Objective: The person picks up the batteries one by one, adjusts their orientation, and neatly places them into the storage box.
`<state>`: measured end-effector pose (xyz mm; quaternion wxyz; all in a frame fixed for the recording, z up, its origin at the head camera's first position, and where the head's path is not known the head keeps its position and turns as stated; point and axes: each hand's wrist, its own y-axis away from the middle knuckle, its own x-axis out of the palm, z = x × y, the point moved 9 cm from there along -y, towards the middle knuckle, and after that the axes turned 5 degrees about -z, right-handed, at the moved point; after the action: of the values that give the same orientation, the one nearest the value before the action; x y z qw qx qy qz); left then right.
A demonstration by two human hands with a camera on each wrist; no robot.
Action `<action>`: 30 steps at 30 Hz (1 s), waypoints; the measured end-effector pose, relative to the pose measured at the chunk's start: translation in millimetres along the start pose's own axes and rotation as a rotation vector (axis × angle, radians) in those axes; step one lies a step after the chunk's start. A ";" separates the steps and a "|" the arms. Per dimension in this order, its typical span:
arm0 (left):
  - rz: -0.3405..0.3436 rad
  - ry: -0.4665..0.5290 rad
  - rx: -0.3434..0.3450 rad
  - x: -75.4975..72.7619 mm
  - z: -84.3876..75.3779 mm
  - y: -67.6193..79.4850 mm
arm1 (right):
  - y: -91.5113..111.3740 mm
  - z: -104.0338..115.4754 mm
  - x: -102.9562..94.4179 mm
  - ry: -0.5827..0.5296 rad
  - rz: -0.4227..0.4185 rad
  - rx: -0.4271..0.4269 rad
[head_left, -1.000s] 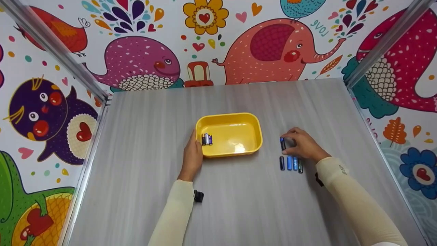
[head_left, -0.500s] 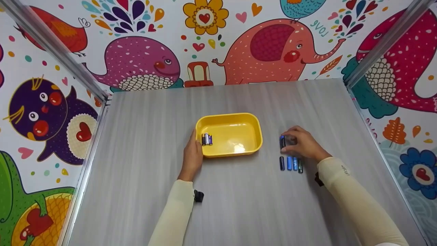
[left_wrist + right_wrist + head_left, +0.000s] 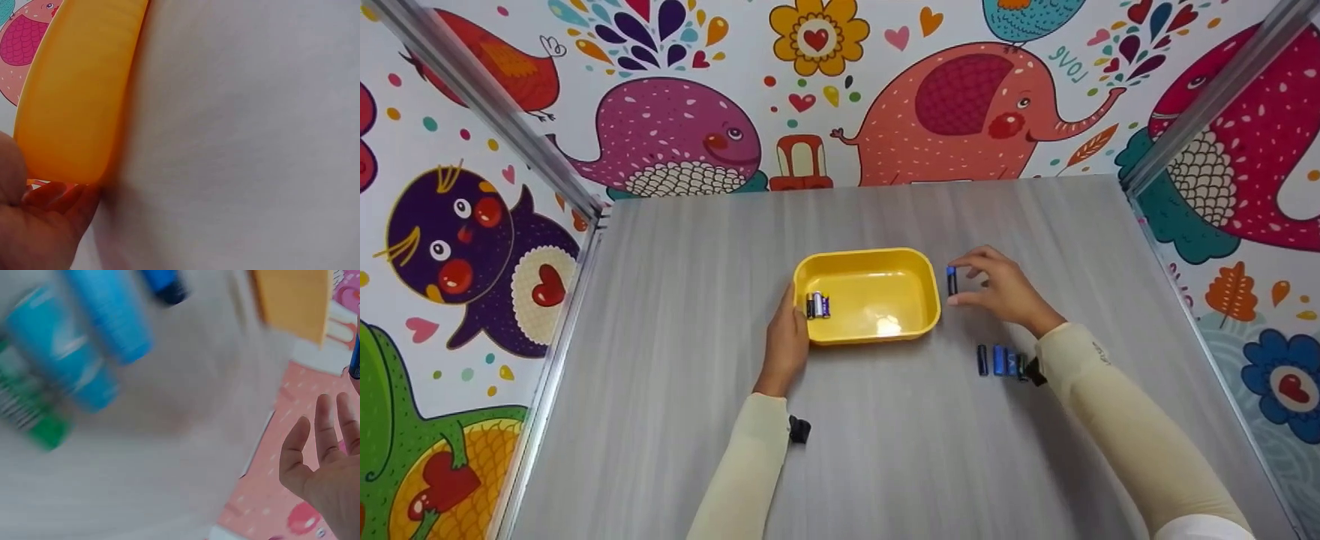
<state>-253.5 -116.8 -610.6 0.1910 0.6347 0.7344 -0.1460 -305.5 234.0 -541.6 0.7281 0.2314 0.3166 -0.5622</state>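
Note:
A yellow plastic tray [image 3: 911, 315] stands on the table, with several small batteries [image 3: 818, 305] side by side at its inner left end. My left hand [image 3: 786, 345] grips that end, thumb at the rim and fingers along the outer wall; the left wrist view shows the hand [image 3: 42, 225] at the tray's corner. Just right of the tray, my right hand [image 3: 1005, 289] pinches a dark battery with a blue end [image 3: 952, 282] between thumb and fingertips. It is held upright in the head view, apart from the tray. In the right wrist view only a sliver of it shows.
Several batteries [image 3: 1000, 360], black, blue and green, lie in a row below my right hand, partly beside the sleeve. The grey table [image 3: 885, 450] meets cartoon-printed walls [image 3: 810, 97] at the back and sides. Metal posts [image 3: 1207, 105] stand at the back corners.
My right hand has lifted the dark battery and carried it left and away from me, close to the tray's right edge. The left hand stays on the tray.

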 end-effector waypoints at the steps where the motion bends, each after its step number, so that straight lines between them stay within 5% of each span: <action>1: 0.001 0.006 -0.002 -0.1 0.1 0.2 | -3.5 6.4 2.3 -0.002 0.003 -0.004; 8: 0.005 0.013 -0.021 0.3 3.2 0.4 | -26.4 45.6 26.5 -0.076 0.027 -0.059; 17: -0.002 -0.022 0.011 0.9 -1.7 -0.7 | -45.1 69.8 56.2 -0.198 0.030 -0.116; 30: 0.002 -0.020 -0.004 0.8 0.6 -0.6 | -61.6 86.0 105.9 -0.184 0.072 0.005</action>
<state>-254.2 -116.5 -611.5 0.1995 0.6336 0.7321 -0.1506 -330.0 87.1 -557.2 0.7733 0.1915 0.2385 -0.5554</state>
